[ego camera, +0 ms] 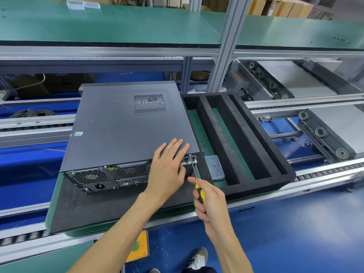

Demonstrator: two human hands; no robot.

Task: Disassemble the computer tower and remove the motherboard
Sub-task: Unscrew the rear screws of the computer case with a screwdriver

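Screwdriver work at the rear of the computer tower looks to be the step in hand: the tower lies on its side on a dark mat on the surface, its closed side panel facing up and its rear ports turned toward the person. The right hand has its fingers wrapped round the yellow-and-black handle, and the thin shaft runs up to a screw at the top right corner of the rear face. The left hand lies flat with straight fingers on the panel near that corner, pressing the case steady and holding nothing. To do this well, keep the shaft in line with the screw so the tip stays seated, push in firmly while turning, and let the flat hand stop the case from sliding on the mat. Once the screw comes loose, a small clear box just beside the tower, in the nearest slot of the black foam tray, seems a sensible place for it. The motherboard is not visible; I judge it sits inside the closed case, so the task is at an early stage.
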